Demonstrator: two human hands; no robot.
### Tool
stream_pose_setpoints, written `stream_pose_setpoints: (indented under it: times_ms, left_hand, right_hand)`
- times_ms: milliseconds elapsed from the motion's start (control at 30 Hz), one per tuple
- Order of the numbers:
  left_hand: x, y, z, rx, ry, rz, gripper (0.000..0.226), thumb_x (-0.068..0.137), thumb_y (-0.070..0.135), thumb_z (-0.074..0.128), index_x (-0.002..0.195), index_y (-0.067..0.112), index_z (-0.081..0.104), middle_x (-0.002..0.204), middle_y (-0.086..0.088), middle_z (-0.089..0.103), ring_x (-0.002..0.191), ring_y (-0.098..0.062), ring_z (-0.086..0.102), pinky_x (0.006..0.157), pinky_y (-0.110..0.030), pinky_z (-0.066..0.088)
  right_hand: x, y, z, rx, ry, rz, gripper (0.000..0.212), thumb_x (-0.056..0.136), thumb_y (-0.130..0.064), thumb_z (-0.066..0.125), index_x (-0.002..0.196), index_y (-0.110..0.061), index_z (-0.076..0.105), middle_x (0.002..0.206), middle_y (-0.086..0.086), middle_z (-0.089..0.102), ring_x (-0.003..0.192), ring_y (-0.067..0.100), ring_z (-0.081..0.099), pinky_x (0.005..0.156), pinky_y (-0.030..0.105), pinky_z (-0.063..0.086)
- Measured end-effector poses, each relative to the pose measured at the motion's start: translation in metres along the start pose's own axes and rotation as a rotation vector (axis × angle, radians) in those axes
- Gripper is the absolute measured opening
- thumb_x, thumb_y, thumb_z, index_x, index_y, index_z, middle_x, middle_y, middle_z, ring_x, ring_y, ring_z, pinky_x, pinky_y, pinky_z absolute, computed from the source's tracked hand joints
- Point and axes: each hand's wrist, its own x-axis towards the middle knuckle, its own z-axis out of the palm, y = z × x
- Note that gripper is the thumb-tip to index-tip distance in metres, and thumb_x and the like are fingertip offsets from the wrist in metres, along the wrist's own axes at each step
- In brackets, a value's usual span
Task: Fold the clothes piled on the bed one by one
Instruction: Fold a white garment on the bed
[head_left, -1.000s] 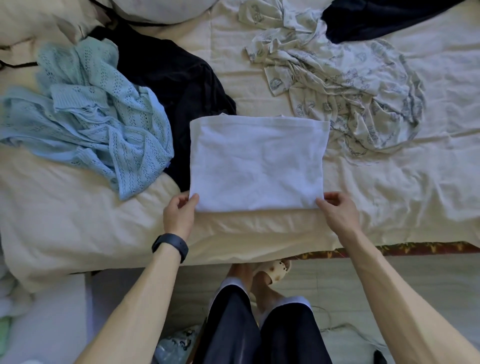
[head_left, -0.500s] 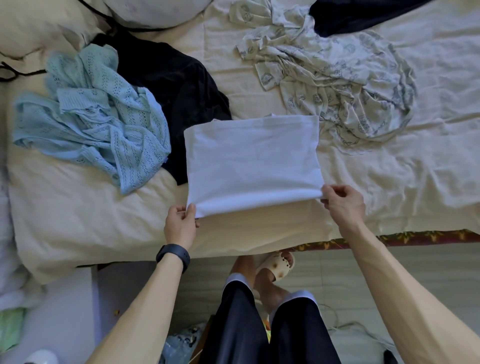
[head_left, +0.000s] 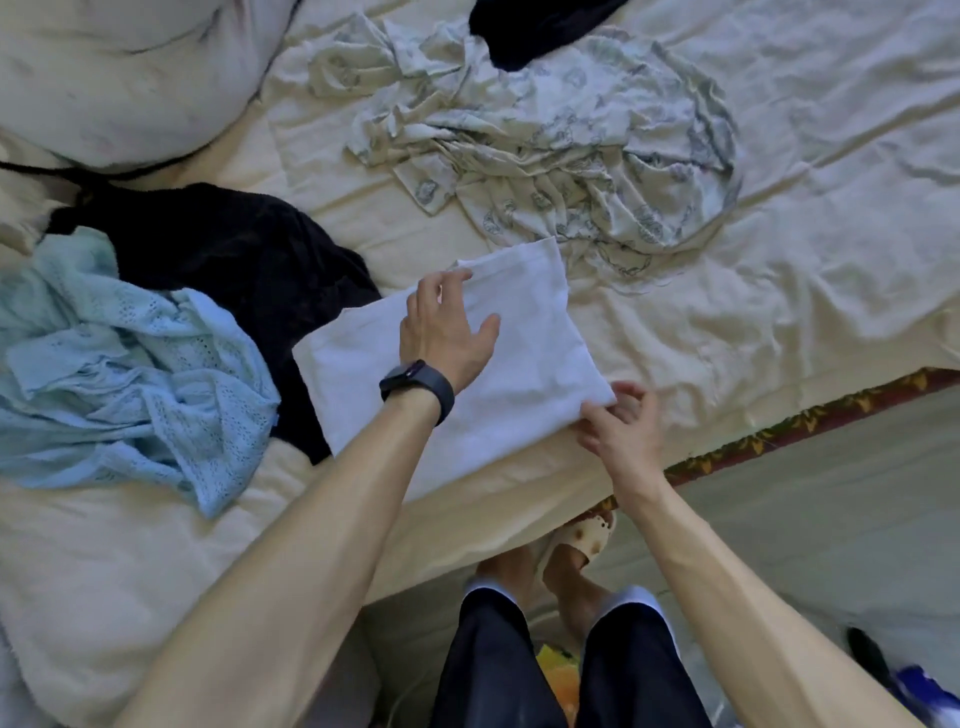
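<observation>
A folded white cloth (head_left: 524, 384) lies near the front edge of the bed (head_left: 753, 312). My left hand (head_left: 447, 332), with a dark watch on its wrist, lies flat on top of the cloth, fingers spread. My right hand (head_left: 621, 423) pinches the cloth's near right corner with curled fingers. To the left, a crumpled light blue knit garment (head_left: 130, 379) sits partly over a black garment (head_left: 239, 270). A rumpled pale patterned garment (head_left: 561, 150) lies beyond the white cloth. Another dark garment (head_left: 535, 26) shows at the top edge.
A large pale pillow (head_left: 124, 73) fills the top left corner. The bed's patterned edge trim (head_left: 810, 426) runs along the right. My legs and a sandalled foot (head_left: 576, 540) stand on the floor below the bed edge, with small items beside them.
My left hand has left the cloth's near left corner and now lies flat on its top. The cloth looks turned and narrower. My right hand stays at the near right corner. The view has shifted.
</observation>
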Motion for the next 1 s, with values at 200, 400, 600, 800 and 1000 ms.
stream_pose_setpoints:
  times_ms: [200, 400, 600, 800, 1000]
  left_hand:
    - [0.089, 0.015, 0.01, 0.217, -0.215, 0.039, 0.05, 0.092, 0.058, 0.056, 0.133, 0.029, 0.058, 0.136, -0.005, 0.05, 0.132, -0.03, 0.041, 0.105, -0.043, 0.036]
    - [0.096, 0.003, 0.009, -0.035, -0.119, 0.03, 0.031, 0.094, 0.053, 0.055, 0.113, 0.035, 0.071, 0.108, 0.004, 0.071, 0.11, -0.024, 0.063, 0.093, -0.038, 0.051]
    - [0.094, -0.003, 0.017, -0.09, -0.021, 0.037, 0.034, 0.095, 0.056, 0.052, 0.114, 0.035, 0.07, 0.11, 0.004, 0.073, 0.11, -0.021, 0.063, 0.093, -0.037, 0.049]
    - [0.048, -0.014, 0.022, 0.212, 0.119, 0.214, 0.056, 0.097, 0.041, 0.049, 0.148, 0.02, 0.043, 0.151, -0.005, 0.043, 0.138, -0.028, 0.038, 0.112, -0.045, 0.028]
    - [-0.05, -0.08, 0.058, 0.408, -0.106, 0.132, 0.066, 0.099, 0.055, 0.013, 0.156, 0.03, -0.008, 0.163, 0.007, -0.018, 0.154, -0.016, -0.007, 0.12, -0.054, -0.008]
  right_hand:
    - [0.004, 0.008, 0.001, -0.054, 0.056, -0.058, 0.023, 0.092, -0.026, 0.074, 0.111, -0.026, 0.061, 0.103, 0.007, 0.072, 0.09, 0.021, 0.069, 0.085, 0.047, 0.059]
    - [0.006, 0.01, -0.004, -0.084, 0.189, -0.052, 0.021, 0.083, -0.049, 0.08, 0.092, -0.032, 0.074, 0.09, -0.008, 0.077, 0.088, 0.012, 0.074, 0.088, 0.045, 0.06]
    - [0.009, -0.001, -0.002, -0.17, 0.232, -0.042, 0.026, 0.082, -0.053, 0.08, 0.086, -0.028, 0.073, 0.086, -0.004, 0.075, 0.086, 0.017, 0.072, 0.085, 0.044, 0.06]
    - [-0.005, -0.02, 0.023, -0.693, 0.315, -0.356, 0.033, 0.092, -0.038, 0.067, 0.118, -0.018, 0.059, 0.115, -0.001, 0.056, 0.109, 0.023, 0.052, 0.094, 0.04, 0.044]
    - [0.025, -0.03, 0.109, -1.205, -0.045, -0.905, 0.055, 0.103, -0.031, 0.052, 0.156, -0.019, 0.041, 0.167, 0.008, 0.026, 0.156, 0.027, 0.02, 0.123, 0.051, 0.018]
